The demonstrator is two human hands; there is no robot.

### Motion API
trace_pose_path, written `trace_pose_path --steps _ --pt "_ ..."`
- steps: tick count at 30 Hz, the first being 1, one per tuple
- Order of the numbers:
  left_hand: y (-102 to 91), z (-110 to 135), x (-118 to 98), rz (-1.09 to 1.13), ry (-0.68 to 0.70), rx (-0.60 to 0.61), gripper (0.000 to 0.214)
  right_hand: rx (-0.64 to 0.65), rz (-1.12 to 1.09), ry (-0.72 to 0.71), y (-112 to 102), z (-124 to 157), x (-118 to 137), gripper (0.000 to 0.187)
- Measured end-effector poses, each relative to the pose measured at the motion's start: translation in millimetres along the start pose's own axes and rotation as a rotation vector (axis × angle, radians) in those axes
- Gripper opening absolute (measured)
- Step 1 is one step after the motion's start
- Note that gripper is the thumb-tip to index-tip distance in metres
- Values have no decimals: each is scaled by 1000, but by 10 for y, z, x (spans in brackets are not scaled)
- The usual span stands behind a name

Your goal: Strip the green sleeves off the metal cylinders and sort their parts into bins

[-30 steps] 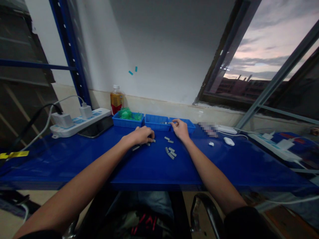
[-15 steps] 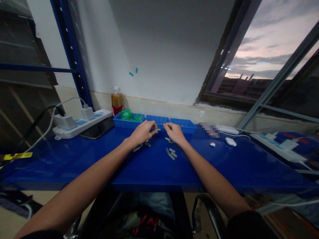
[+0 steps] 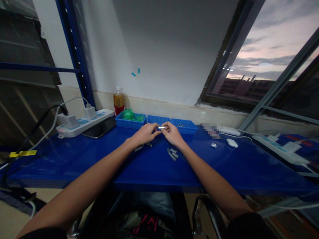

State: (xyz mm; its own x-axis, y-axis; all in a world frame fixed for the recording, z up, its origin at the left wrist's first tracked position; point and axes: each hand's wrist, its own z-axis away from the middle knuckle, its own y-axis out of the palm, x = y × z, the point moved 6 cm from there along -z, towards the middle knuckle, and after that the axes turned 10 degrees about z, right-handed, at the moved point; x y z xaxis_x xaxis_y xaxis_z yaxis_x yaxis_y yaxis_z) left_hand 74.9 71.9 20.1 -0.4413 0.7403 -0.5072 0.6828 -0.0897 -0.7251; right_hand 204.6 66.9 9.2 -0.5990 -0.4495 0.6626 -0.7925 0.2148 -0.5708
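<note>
Between my two hands, in front of the blue bins, is a short, shiny metal piece (image 3: 161, 127) lying level. My left hand (image 3: 146, 133) pinches its left end with thumb and forefinger. From the other side, my right hand (image 3: 171, 134) has its fingers closed at the right end; whether a smaller part is also in them is hidden. Several similar metal pieces (image 3: 172, 154) lie in a loose group on the table below my right hand. A few more metal pieces (image 3: 139, 148) rest beside my left wrist, partly covered by it.
At the back stand a blue bin with green plastic (image 3: 129, 116), a middle blue bin (image 3: 158, 119) and a right blue bin (image 3: 185, 127) holding small parts. A bottle (image 3: 119, 102), phone (image 3: 100, 127) and power strip (image 3: 84, 122) are left; a white earbud case (image 3: 232, 143) is right.
My right hand has come down and left from beside the bins to meet the metal piece in my left hand. The piece now shows brightly between both hands. The view has shifted slightly.
</note>
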Motion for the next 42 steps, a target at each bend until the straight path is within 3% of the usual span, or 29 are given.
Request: trace_pose_path --steps 7,10,17,22,26,31,37,42 --pt "-63 -11 12 165 -133 -57 35 15 -23 -80 -7 23 133 14" --pt "-86 -23 12 179 -88 -101 28 7 -83 -44 -17 21 130 17" --pt "-102 -16 -67 103 80 -172 11 154 -270 279 70 -17 -113 32" --pt "-76 7 -148 21 144 -171 11 166 -313 287 88 -7 -128 29" --pt "-81 2 -90 81 11 -161 27 105 -364 253 59 -2 -118 26" --pt "-23 -5 62 192 -242 -39 52 58 -402 173 42 -18 -79 25" --pt "-31 -27 107 302 -245 -58 41 51 -396 114 46 -10 -3 26" --pt "-98 -37 101 348 -169 -188 23 26 -361 254 30 -14 -86 30"
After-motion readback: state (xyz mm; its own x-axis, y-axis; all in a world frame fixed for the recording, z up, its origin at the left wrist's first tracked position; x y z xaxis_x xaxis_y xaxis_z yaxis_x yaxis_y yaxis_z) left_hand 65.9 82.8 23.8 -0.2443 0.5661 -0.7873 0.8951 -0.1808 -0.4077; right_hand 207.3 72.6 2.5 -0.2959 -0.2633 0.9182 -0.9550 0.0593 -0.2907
